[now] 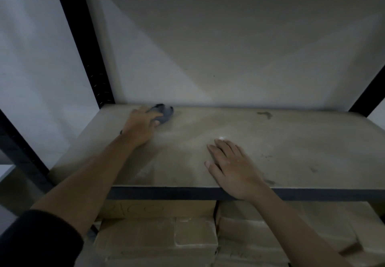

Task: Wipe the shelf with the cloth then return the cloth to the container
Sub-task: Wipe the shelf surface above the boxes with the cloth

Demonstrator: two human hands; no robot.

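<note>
Dark cloth [163, 112] at back-left corner of the shelf [270, 141], against the rear wall. Left hand [141, 127] pressed on it, fingers [155, 119] curled over the cloth's near edge. Right hand [233, 166] flat on shelf near front edge, fingers spread, holding nothing. Cardboard boxes [158, 235] below shelf.
</note>
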